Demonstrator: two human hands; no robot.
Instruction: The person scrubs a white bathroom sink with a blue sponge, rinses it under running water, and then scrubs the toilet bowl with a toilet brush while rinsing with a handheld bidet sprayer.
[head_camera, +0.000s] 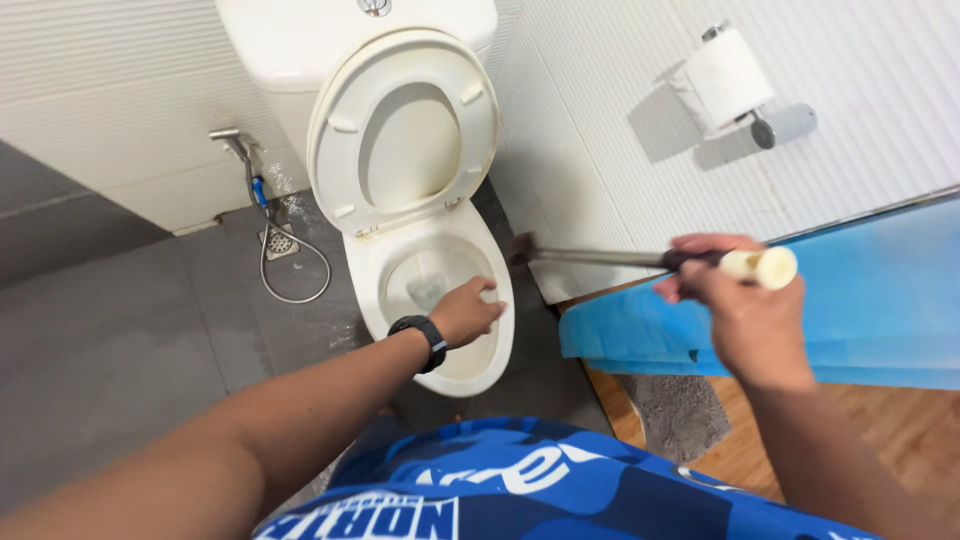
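Toilet (440, 300) w/ seat (405, 130) tipped up against tank, so bowl is open. Left hand (465, 312) reaches over front rim, fingers curled together near the porcelain; can't tell if they hold anything. Right hand (745, 310) off to the side, fingers clamped on brush handle (640, 258), held level, head toward wall, clear of bowl.

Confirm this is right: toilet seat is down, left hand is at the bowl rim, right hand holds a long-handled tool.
Wrong on the seat: the head view shows it raised against the tank. The left hand is at the bowl rim, and the right hand holds the long-handled tool.
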